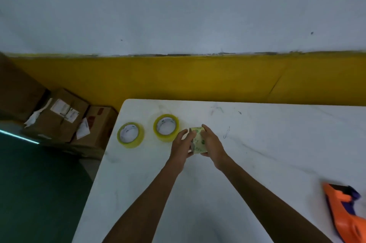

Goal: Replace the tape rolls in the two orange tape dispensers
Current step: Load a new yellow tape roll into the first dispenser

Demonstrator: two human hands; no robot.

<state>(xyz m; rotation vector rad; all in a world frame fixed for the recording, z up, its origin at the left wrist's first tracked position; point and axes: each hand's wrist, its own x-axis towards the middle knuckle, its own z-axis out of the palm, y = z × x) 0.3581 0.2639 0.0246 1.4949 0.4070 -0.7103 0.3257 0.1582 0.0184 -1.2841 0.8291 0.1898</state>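
Above the white marble-patterned table (pixel 257 143), your left hand (pixel 181 146) and right hand (pixel 212 143) both grip the printed yellowish tape roll (pixel 198 141); steady it and pick the loose end free.

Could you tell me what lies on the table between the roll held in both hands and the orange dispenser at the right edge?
Nothing: the head view shows only bare white table between the held roll and the orange dispenser.
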